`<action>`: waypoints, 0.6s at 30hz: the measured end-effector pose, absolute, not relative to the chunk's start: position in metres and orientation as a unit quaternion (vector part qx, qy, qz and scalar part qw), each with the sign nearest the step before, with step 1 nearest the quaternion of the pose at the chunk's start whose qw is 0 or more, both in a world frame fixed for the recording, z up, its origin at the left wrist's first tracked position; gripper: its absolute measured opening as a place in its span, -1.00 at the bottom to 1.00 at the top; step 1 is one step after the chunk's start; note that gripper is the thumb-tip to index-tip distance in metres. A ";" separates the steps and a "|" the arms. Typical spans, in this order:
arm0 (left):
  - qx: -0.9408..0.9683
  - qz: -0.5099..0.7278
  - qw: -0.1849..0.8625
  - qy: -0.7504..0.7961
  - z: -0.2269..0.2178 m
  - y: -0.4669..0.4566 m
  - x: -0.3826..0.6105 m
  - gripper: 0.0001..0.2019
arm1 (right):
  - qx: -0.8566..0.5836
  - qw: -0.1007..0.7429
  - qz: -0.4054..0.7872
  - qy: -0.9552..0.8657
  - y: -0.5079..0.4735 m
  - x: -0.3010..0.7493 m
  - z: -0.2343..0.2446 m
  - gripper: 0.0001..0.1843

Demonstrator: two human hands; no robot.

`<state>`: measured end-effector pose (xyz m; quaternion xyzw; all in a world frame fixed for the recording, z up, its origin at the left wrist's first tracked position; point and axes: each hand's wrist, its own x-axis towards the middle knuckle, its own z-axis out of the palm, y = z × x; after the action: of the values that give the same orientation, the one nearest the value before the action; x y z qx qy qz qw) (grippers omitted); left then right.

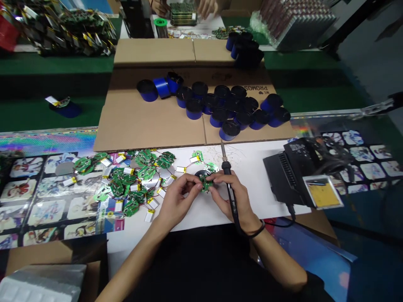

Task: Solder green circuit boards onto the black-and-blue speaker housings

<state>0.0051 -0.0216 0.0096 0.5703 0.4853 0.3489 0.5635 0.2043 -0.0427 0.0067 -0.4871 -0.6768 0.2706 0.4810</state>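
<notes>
- Left hand [178,197]: clenched in a fingertip pinch on the near edge of a small green circuit board [206,183], which sits over a round black disc [200,175] near the middle of the white sheet [255,167].
- Right hand [236,197]: wrapped around the black handle of a soldering iron [227,178], with its fingertips also pressing the board's right side.
- Iron: its long axis runs almost straight away from the person, tip up toward the sheet's far edge and just beside the board, not touching it. Its cord [241,230] drops back past the right wrist.
- Right of the hands: open white sheet, with fine wire clippings [231,153] near the far edge, then a black soldering station [302,172] at the sheet's right end.
- Left of the hands: loose green boards with pouch batteries [132,180] crowd the sheet's left end, leaving little room.
- Beyond the far edge: a cardboard sheet [147,126] bearing black-and-blue cylinders [214,105].
- Farthest: a co-worker's hands [206,6] beside stacked boards [182,14].
</notes>
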 end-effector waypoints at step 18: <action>0.650 0.322 0.513 0.460 0.009 -0.022 -0.002 -0.79 | -0.485 0.515 0.307 -0.637 -0.039 0.195 0.014 -0.64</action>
<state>-0.0018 -0.0220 0.0092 0.6496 0.4597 0.3222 0.5128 0.1950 -0.0386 0.0136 -0.4846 -0.6371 0.3071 0.5148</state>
